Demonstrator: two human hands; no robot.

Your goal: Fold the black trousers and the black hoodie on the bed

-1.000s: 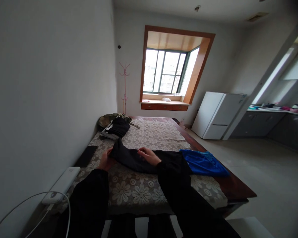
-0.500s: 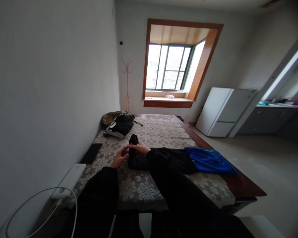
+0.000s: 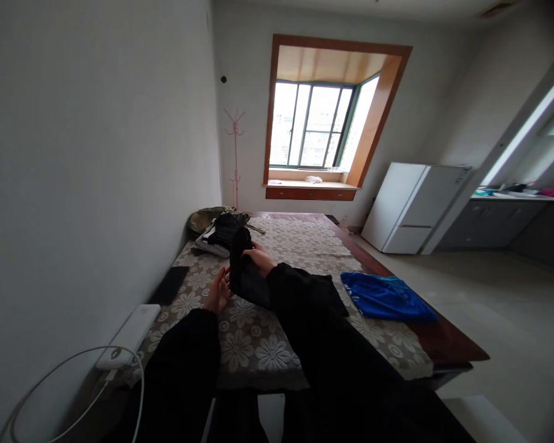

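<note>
Cloth [image 3: 250, 287], black, clamped in right hand [image 3: 260, 258] fingers — left hand [image 3: 218, 293] angled up beside, fingers apart, contact unclear.

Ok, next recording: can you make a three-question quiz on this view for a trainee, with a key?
1. Which hand grips the raised end of the black garment? A) left B) right
2. True or false: the blue garment lies to the right of the black garment.
3. Fill in: the tablecloth is patterned with pale ____.

Key: 1. B, the right hand; 2. true; 3. flowers.
</note>
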